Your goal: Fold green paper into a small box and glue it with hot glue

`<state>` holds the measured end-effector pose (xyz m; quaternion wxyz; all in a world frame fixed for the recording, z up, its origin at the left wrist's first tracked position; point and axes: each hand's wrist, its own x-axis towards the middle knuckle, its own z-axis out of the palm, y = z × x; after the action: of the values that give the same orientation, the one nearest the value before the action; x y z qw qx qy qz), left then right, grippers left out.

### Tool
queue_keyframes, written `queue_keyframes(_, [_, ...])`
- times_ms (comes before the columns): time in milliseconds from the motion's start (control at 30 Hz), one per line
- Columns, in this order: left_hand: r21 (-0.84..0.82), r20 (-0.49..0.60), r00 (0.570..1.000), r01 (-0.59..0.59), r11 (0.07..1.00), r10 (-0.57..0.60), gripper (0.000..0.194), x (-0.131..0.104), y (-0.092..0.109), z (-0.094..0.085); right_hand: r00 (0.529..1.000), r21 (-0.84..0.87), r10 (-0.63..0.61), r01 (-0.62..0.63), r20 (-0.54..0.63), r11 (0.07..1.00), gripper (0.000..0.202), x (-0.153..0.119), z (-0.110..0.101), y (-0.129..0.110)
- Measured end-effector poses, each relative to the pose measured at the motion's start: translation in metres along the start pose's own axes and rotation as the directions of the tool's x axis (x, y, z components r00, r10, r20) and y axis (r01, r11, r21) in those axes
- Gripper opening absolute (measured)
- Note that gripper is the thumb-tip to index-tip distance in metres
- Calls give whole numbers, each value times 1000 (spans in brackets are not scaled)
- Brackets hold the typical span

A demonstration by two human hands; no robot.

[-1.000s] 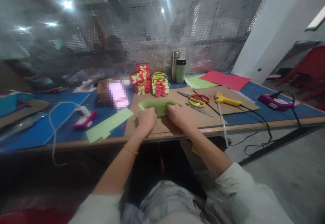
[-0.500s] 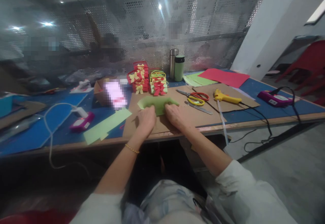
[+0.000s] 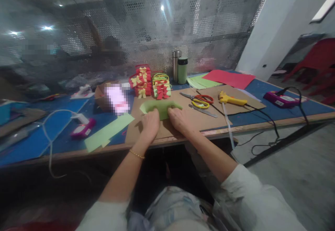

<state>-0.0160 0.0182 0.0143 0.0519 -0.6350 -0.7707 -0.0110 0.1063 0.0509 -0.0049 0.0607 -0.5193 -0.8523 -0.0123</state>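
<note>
A curved piece of green paper (image 3: 163, 111) lies over the brown cardboard (image 3: 138, 133) in front of me. My left hand (image 3: 151, 122) is closed on its near left part, fingertips curled at the paper. On the near right part, my right hand (image 3: 178, 118) grips the same sheet with bent fingers. Both hands are close together, and the paper between them bows upward at its ends. Scissors with red and yellow handles (image 3: 200, 102) and a metal blade (image 3: 205, 110) lie to the right of my right hand.
Behind the paper stand red (image 3: 142, 80) and green (image 3: 161, 86) bow-trimmed baskets, then two bottles (image 3: 182, 71). A yellow glue gun (image 3: 232, 99) with a cable is at right. Left are a lit phone (image 3: 117, 100), green strips (image 3: 108, 133) and a purple power block (image 3: 83, 129).
The view has shifted slightly, so the table items appear a little further left. Both hands keep their hold on the green paper, with hardly any visible movement.
</note>
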Motion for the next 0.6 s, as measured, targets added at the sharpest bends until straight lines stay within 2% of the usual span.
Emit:
queue_keyframes(300, [10, -12, 1000, 2, 1000, -2, 31, -2, 1, 3, 998, -11, -4, 3, -68, 1000, 35, -4, -2, -2])
queue_keyframes(600, [21, -41, 999, -17, 1000, 17, 40, -2, 3, 6, 982, -73, -187, 186, -12, 980, 35, -9, 3, -1])
